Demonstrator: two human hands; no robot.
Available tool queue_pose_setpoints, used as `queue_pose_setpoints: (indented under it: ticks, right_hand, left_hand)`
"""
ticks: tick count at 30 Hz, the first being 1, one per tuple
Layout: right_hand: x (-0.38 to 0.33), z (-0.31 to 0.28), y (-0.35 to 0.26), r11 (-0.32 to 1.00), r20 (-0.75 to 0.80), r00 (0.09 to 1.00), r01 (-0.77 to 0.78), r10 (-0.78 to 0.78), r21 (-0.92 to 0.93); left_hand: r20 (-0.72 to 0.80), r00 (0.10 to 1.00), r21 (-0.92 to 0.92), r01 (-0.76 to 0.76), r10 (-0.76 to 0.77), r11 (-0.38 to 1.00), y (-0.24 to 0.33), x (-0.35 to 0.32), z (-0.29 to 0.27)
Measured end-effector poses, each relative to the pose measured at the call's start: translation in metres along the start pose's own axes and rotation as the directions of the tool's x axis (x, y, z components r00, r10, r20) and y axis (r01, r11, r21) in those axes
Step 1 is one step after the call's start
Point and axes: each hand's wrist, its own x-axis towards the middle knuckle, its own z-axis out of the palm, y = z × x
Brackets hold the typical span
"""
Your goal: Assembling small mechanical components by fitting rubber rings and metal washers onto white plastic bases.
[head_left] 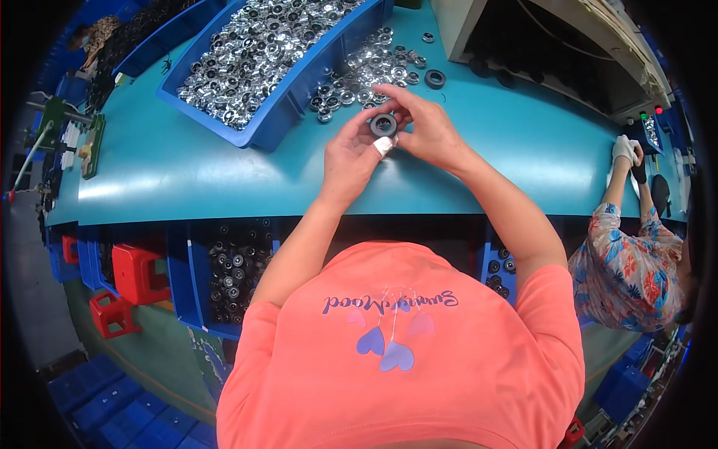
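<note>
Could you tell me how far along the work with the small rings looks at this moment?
Done: black-and-silver pieces fill the blue bin under the table edge, though whether they are finished output cannot be told. In hand: the left hand and right hand together hold one black ring. Left: a loose pile of silver parts lies on the teal table, and the large blue bin is nearly full of them.

We see bare teal tabletop (187, 168) left of the blue bin (299, 90); loose silver rings (366, 71) crowd its right side.
</note>
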Motion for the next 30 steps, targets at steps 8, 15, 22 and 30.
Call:
queue_pose_setpoints:
  ticks: [8, 15, 22, 30]
  right_hand:
    - [0.004, 0.006, 0.013, 0.997, -0.061, 0.995, 0.08, -0.081, -0.015]
    - [0.05, -0.036, 0.073, 0.731, -0.282, 0.934, -0.034, -0.22, -0.681]
    - [0.041, -0.024, 0.101, 0.81, -0.292, 0.948, -0.071, -0.127, -0.582]
    - [0.035, -0.03, 0.088, 0.892, -0.317, 0.946, -0.082, -0.071, -0.444]
  left_hand:
    - [-0.071, 0.995, 0.317, -0.044, 0.07, 0.947, -0.01, -0.005, -0.003]
    - [-0.1, 0.991, 0.347, -0.05, 0.09, 0.936, -0.008, -0.004, -0.001]
    - [-0.138, 0.987, 0.186, -0.054, 0.081, 0.981, -0.01, -0.002, -0.003]
    - [-0.147, 0.987, 0.144, -0.041, 0.062, 0.989, -0.014, 0.0, -0.009]
